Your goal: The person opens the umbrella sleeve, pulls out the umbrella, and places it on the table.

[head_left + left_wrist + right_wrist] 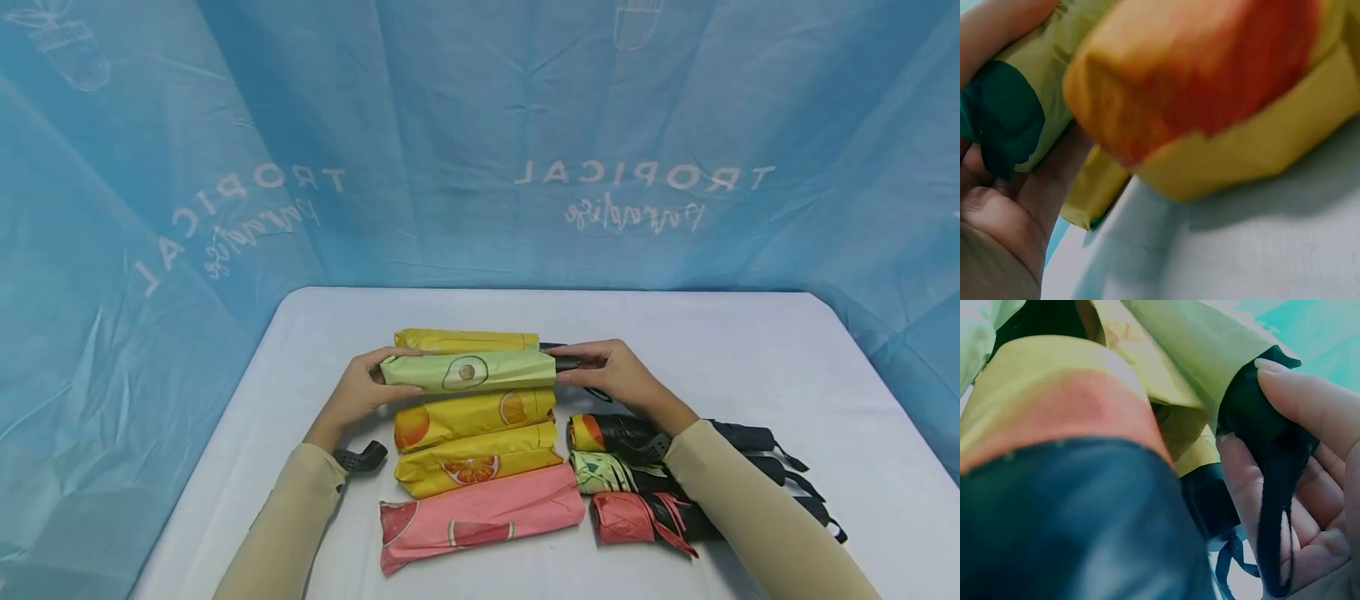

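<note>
A folding umbrella in a light green avocado-print sleeve (468,372) is held level between both hands, above the middle of the table. My left hand (360,392) grips its left end, fingers on the far side and thumb on the near side. At the other end my right hand (618,377) pinches the black handle (1266,419) between thumb and fingers, with a wrist strap loop (1272,544) hanging down. Just behind lies an umbrella in a yellow sleeve (468,340), partly hidden. Two yellow citrus-print sleeves (480,417) lie directly in front.
A pink watermelon-print sleeve (483,518) lies nearest the front. To its right, partly under my right forearm, are three folded umbrellas with black handles: a yellow-ended one (585,433), a green-ended one (600,473) and a red-ended one (622,518). Blue curtains (480,167) surround the white table (345,321).
</note>
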### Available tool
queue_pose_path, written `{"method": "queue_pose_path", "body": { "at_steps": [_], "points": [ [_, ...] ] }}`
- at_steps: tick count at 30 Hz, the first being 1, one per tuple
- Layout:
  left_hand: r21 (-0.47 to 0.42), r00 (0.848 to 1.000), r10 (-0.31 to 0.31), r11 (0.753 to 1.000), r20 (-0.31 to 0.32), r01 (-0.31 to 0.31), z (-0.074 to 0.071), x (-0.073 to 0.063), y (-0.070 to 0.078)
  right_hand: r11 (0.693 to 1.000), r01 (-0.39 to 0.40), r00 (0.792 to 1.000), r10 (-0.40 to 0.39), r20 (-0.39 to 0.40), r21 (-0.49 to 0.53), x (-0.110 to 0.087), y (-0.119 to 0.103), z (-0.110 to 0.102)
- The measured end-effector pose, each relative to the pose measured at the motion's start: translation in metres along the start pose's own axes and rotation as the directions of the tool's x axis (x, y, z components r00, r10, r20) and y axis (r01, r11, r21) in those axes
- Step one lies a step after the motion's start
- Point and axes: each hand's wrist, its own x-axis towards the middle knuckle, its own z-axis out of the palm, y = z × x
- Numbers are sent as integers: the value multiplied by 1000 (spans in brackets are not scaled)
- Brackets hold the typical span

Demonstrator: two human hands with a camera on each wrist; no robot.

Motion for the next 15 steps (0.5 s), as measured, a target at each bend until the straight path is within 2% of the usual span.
{"method": "queue_pose_path", "body": {
  "at_steps": [6,11,15],
  "points": [
    [-12,1000,0,1000,-3,0,1,-1,3,996,5,1000,-3,-23,90,-2,-3,-2],
    [-42,1000,9,999,-7,-10,0,-2,2,977,25,999,-15,-51,213,-6,-2,-5],
    [-71,1000,14,997,2,-13,-4,-2,3,971,23,998,-9,-58,239,-7,-4,-8]
  ]
}}
